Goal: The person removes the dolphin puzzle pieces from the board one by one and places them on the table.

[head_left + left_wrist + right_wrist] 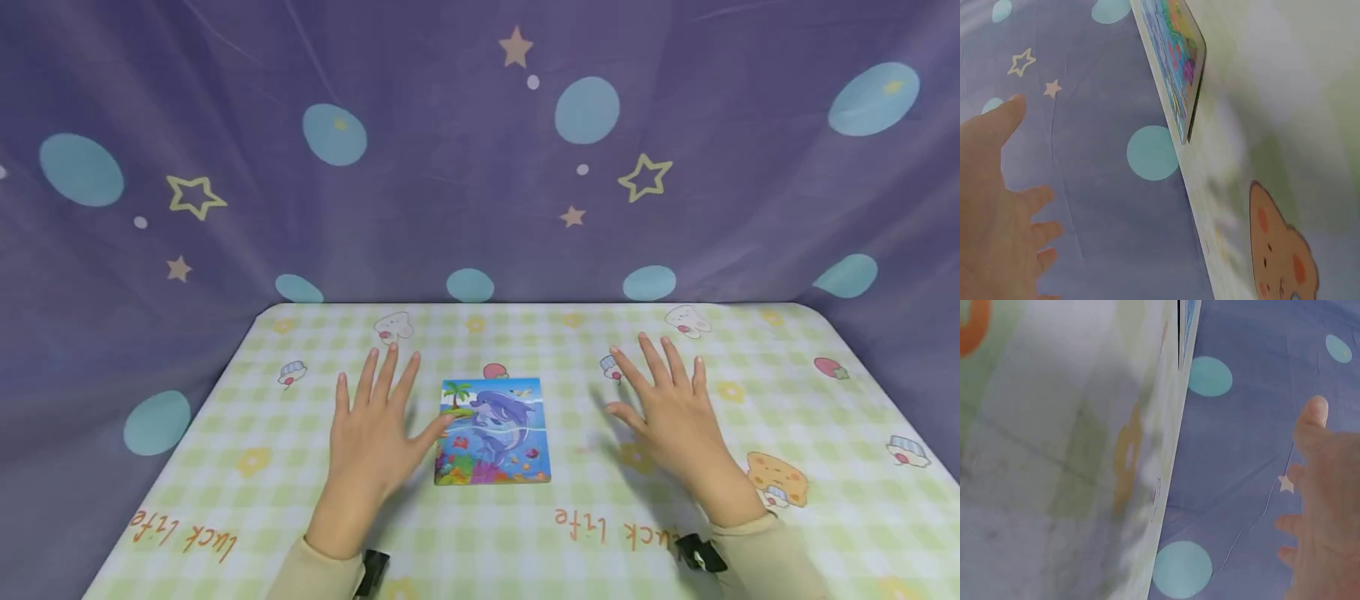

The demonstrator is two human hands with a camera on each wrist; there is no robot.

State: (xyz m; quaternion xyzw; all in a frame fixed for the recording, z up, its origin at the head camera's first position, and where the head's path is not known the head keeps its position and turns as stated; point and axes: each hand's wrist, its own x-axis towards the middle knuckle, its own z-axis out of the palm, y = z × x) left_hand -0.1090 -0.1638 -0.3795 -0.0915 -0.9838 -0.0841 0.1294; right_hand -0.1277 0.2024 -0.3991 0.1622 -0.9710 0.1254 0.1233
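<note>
A square picture puzzle board with a dolphin, a palm tree and corals lies flat at the middle of the table. To its left, my left hand is spread with straight fingers, its thumb overlapping the board's left edge in the head view. My right hand is spread too, to the right of the board and apart from it, with a shadow on the cloth beneath. Neither hand holds anything. The left wrist view shows a corner of the board beyond the hand; the right wrist view catches only its thin edge.
A green and white checked tablecloth with printed cartoons and lettering covers the table. Behind and at both sides hangs a purple curtain with stars and blue ovals. Black straps sit at the wrists, by the beige sleeves.
</note>
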